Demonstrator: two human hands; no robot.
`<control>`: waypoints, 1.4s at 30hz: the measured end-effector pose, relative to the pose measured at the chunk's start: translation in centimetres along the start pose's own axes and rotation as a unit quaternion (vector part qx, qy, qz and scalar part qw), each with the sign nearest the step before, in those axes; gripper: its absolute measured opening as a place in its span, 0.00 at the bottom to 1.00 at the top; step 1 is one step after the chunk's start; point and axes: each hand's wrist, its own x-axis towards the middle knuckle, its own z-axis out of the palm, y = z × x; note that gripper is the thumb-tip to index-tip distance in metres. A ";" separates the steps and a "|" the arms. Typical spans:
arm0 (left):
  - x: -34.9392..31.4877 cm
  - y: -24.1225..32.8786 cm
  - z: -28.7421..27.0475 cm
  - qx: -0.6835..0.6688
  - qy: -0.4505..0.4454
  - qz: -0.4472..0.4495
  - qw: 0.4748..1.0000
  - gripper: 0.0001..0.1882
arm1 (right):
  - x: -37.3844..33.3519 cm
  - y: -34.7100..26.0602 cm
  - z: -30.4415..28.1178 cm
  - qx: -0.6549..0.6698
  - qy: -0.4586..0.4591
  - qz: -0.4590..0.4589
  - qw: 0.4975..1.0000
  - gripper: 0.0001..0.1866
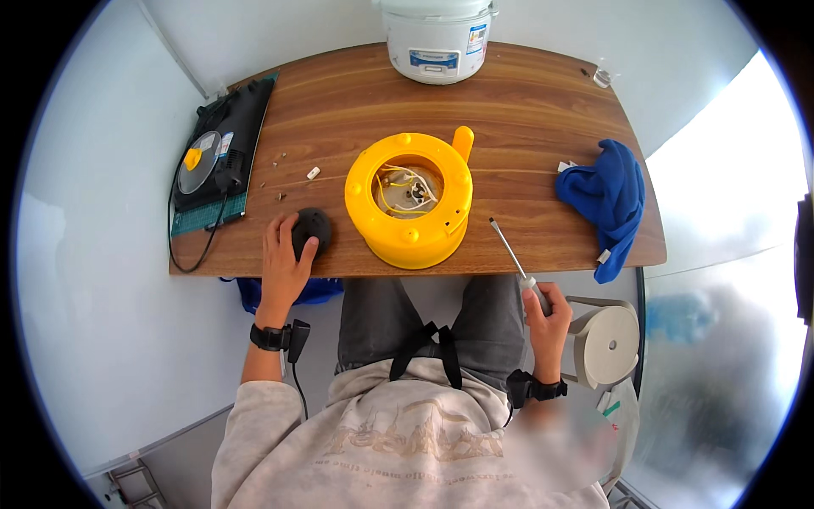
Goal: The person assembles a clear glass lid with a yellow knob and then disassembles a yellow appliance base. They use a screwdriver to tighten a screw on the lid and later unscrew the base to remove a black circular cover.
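My left hand [287,252] grips a black dome-shaped round piece [313,231] at the front left of the table, thumb on its near side and fingers along its left. In my right hand [548,315], a flat-blade screwdriver [509,247] with a grey handle points up and left, its tip over the table's front edge area. Between my hands stands a yellow round housing [413,241] with a stub handle at its far right. Its round opening shows white and yellow wires [415,188] inside. Farther left lies a small white block [313,173] with several tiny screws [281,196] near it.
A black appliance [242,127] with a glass lid and cable lies on a green mat [186,222] at the left. The white rice cooker [437,42] stands at the back, a blue cloth [607,195] at the right. Beside my right hand is a beige stool [607,343].
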 end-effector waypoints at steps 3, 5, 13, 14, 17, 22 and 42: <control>-0.2 0.2 -0.2 -0.008 -0.014 -0.013 1.000 0.26 | 0.1 0.2 0.1 -0.007 -0.003 -0.010 1.000 0.13; -0.1 -0.3 -0.4 -0.034 -0.010 -0.019 0.999 0.26 | 0.3 0.4 -0.1 0.008 -0.021 -0.004 1.000 0.13; 2.5 3.4 -2.2 -0.199 -0.010 -0.043 0.979 0.26 | 0.1 -0.3 0.3 0.131 -0.071 -0.001 0.989 0.20; 3.2 4.9 -2.1 -0.252 -0.029 -0.043 0.966 0.26 | 0.2 0.0 0.4 0.138 -0.076 -0.005 0.987 0.21; 4.5 6.7 -1.6 -0.355 -0.105 -0.077 0.926 0.26 | 0.1 -0.2 0.5 0.172 -0.090 0.009 0.981 0.19; 6.0 6.7 0.5 -0.540 -0.207 -0.171 0.797 0.35 | 0.0 -1.3 2.3 0.239 -0.137 0.043 0.960 0.06; 2.2 8.1 3.8 -0.423 -0.151 -0.136 0.883 0.37 | 5.3 -4.4 6.6 0.193 -0.180 0.051 0.963 0.31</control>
